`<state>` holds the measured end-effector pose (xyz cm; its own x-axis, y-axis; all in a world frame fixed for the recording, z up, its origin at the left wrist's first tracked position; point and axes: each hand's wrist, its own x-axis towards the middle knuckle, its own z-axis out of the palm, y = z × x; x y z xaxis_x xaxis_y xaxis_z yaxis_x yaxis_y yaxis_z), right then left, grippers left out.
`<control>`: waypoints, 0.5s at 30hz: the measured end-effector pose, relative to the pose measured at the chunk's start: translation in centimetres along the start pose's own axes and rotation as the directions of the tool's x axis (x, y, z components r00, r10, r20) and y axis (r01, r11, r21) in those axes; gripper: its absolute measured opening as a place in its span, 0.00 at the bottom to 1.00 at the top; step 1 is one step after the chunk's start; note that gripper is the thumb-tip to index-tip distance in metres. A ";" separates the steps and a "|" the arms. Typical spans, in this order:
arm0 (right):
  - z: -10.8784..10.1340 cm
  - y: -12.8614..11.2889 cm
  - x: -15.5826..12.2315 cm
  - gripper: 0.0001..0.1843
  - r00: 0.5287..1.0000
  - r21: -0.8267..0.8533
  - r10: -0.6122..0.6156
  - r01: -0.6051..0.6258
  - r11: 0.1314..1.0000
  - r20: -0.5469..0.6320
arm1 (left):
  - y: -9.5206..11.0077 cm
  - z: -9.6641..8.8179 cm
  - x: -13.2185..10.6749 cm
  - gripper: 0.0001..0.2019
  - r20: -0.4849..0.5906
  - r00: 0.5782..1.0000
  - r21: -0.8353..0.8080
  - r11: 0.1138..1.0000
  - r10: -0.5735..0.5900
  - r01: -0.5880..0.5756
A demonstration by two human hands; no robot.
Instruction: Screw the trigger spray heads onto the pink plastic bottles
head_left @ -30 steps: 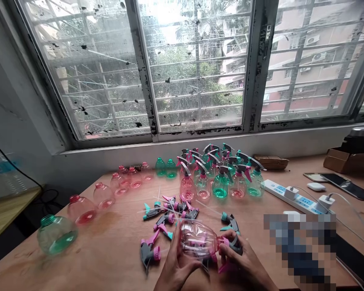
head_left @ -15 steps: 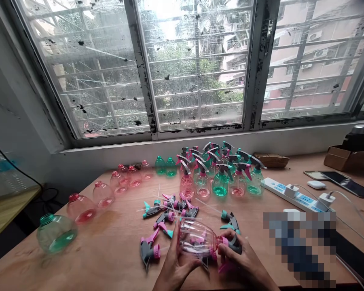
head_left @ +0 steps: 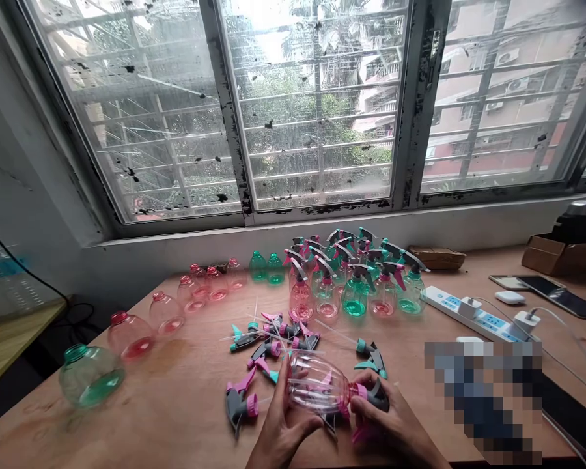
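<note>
A clear pink spray bottle (head_left: 317, 384) lies sideways between my hands, its neck toward the right. My left hand (head_left: 289, 423) is wrapped round the bottle's base and lower side. At the neck, my right hand (head_left: 383, 413) grips a grey and pink trigger sprayer head (head_left: 377, 395), whose pink collar sits against the bottle mouth. How far the collar is screwed on I cannot tell. Loose sprayer heads lie around my hands: a grey and pink one (head_left: 240, 405) on the left, a grey and teal one (head_left: 371, 357) behind my right hand, and several in a pile (head_left: 278, 332).
Open pink bottles (head_left: 166, 314) and a green bottle (head_left: 92, 378) line the table's left side. Bottles with sprayers fitted (head_left: 355, 296) stand grouped at the back. To the right are a power strip (head_left: 449, 301), phones (head_left: 561, 296), cables and a cardboard box (head_left: 547, 255).
Hardly anything differs. Both hands keep their hold on the bottle and sprayer head, with only a slight shift of the right fingers.
</note>
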<state>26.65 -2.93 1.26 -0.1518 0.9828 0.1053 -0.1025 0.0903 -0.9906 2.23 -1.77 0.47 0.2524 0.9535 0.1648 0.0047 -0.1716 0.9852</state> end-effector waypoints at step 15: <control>-0.1 0.2 0.1 0.22 1.000 -0.056 -0.021 0.020 0.998 -0.017 | 0.3 0.1 0.0 0.51 -0.044 0.998 0.039 0.999 0.039 -0.037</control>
<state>26.74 -2.83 1.02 -0.1324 0.9834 0.1245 -0.0505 0.1187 -0.9916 2.32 -1.88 0.80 0.2096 0.9560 0.2051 0.0328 -0.2165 0.9757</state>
